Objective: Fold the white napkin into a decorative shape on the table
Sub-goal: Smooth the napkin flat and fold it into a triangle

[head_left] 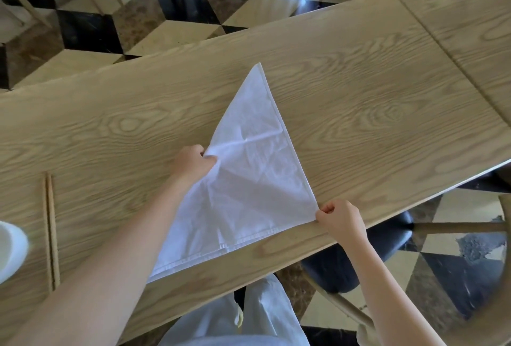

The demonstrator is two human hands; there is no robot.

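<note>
The white napkin (249,179) lies on the light wooden table (359,102), folded into a triangle with one point aimed away from me. My left hand (192,164) pinches the napkin's left edge about halfway up, and the cloth is slightly lifted there. My right hand (338,217) pinches the triangle's right corner close to the table's near edge. The lower left corner of the napkin rests flat near the table edge, partly under my left forearm.
A pair of wooden chopsticks (51,229) lies at the left, beside a white dish (11,251) cut off by the frame. A second table (470,13) abuts at the right. A dark-cushioned chair (359,257) stands below the near edge.
</note>
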